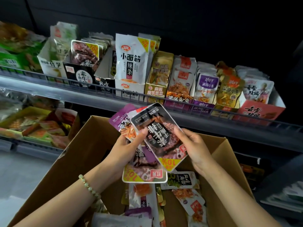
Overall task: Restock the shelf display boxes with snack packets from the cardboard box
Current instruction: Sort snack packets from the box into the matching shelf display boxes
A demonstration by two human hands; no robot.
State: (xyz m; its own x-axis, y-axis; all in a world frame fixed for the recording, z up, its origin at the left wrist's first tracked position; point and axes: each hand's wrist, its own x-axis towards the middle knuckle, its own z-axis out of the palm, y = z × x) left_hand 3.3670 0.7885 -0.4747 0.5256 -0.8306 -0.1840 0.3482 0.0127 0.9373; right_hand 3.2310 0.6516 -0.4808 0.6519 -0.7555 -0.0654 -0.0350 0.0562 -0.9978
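Sorting step: a stack of packets (pixel 144 171) is gripped in the left hand (pixel 129 145) above the cardboard box (pixel 78 158), and the top dark packet (pixel 162 133) is pinched by the right hand (pixel 193 145). Next, it likely needs to be pulled free and lifted to the matching display box (pixel 78 74) on the shelf (pixel 49 90).

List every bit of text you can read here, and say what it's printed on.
"小面筋 辣条": tall white packet.
"麻酱 魔芋贡菜": gold display box.
"深海小鱼": gold packet.
"10%", upside down: dark packet held between the left hand and the right hand.
The rest is too small or blurred to read with confidence.
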